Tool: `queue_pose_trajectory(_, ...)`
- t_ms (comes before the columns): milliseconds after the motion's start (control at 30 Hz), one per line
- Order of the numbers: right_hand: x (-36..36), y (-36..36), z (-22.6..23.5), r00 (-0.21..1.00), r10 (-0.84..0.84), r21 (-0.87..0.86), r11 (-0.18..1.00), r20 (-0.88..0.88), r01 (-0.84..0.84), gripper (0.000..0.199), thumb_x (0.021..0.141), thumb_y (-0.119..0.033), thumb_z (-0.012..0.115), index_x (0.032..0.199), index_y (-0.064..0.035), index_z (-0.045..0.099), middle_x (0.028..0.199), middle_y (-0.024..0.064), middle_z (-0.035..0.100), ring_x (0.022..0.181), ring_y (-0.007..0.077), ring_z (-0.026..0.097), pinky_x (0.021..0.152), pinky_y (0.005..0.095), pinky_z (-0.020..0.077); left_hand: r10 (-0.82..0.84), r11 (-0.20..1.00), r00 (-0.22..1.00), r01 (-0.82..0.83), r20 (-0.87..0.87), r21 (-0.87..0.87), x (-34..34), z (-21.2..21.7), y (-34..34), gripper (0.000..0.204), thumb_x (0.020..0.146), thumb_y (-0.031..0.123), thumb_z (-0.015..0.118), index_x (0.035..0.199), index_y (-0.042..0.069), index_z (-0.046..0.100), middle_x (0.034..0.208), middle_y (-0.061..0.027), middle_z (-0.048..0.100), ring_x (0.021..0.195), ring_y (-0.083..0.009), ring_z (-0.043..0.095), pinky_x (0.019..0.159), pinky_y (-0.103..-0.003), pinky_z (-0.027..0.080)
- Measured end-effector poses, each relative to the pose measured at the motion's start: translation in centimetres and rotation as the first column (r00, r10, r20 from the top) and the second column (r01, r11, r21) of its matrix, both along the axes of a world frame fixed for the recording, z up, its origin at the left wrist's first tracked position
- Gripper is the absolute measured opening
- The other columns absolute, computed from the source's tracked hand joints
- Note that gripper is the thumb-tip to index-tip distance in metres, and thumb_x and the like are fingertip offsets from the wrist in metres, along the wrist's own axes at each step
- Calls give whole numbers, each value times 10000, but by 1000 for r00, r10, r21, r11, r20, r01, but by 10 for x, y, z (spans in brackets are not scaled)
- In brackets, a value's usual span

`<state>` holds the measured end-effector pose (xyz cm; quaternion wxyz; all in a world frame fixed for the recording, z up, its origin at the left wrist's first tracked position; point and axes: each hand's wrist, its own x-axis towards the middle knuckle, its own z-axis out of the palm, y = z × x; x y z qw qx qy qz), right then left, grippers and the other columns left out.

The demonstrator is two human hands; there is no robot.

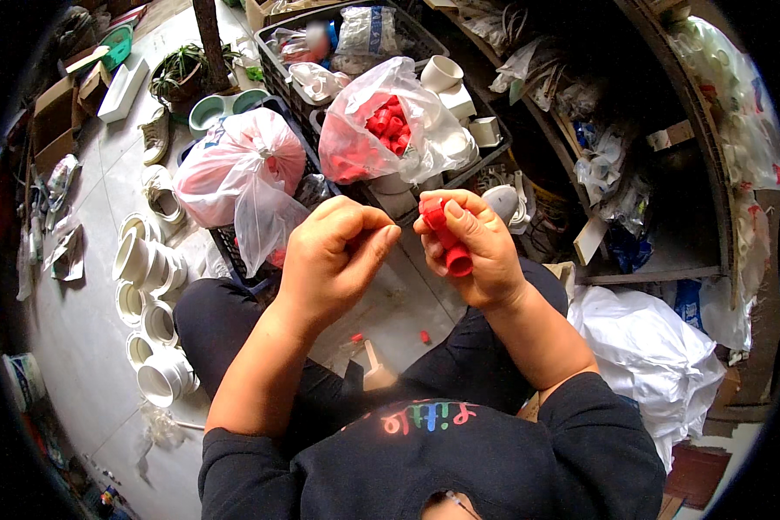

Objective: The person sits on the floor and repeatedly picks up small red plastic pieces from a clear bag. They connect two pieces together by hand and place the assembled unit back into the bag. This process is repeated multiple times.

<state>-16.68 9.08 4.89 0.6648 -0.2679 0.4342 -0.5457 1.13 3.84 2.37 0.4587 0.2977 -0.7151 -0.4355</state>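
Note:
In my right hand (477, 247) is a red plastic pipe fitting (457, 260), its round open end pointing down toward me. The fingers and thumb wrap round it, hiding part of its shape. My left hand (336, 251) is level with it, a short gap away, thumb and forefinger pressed together in a pinch. Whatever lies between those fingertips, if anything, is too small to make out. Beyond my hands sits a clear plastic bag (338, 121), open at the top, with many red fittings (390, 126) inside. A knotted bag (234, 165) with reddish contents stands to its left.
White pipe fittings (160, 379) cluster on the tiled floor at left. Between my legs lie a beige-handled tool (378, 371) and small red pieces (425, 336). Black crates (416, 30) stand ahead. A shelf (650, 276) and a white sack (650, 355) are at right.

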Motion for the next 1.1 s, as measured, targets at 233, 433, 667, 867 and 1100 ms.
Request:
queue_pose_trajectory(233,7,0,-2,984,-31,-75,997,-173,18,235,864,-152,564,1071,-43,545,842,60,607,630,76,524,540,192,429,60,997,995,-55,-85,58,-5,6,4,86,728,23,647,808,11,619,678,-70,536,579,-162,513,520,-252,406)
queue_pose_trajectory(433,11,3,-1,914,-68,-178,984,-400,-4,251,833,-134,618,1058,-37,565,862,15,612,696,29,511,602,169,419,95,995,994,-96,-51,-25,-8,5,5,101,714,25,660,809,25,628,665,-61,551,550,-149,509,495,-249,410)
queue_pose_trajectory(667,14,3,-1,758,-171,-352,932,-629,-82,265,804,-92,645,1047,-9,579,910,49,618,810,89,560,725,219,452,172,982,985,-171,5,-76,-9,7,9,95,691,16,661,769,28,608,653,-63,556,555,-164,537,490,-281,434)
queue_pose_trajectory(867,16,4,-2,704,-241,-448,886,-668,-121,255,786,-66,657,1026,-12,594,900,67,623,812,107,576,722,229,455,111,994,994,-111,25,-18,-7,3,6,79,705,44,640,739,14,575,654,-77,537,576,-193,534,518,-290,428)
queue_pose_trajectory(1100,12,0,-3,598,-356,-558,809,-718,-188,243,741,-36,675,973,-12,607,850,101,621,715,150,582,631,241,447,52,943,991,-7,-124,333,-15,-5,10,100,735,72,615,750,-12,564,670,-72,509,596,-144,489,553,-254,395)
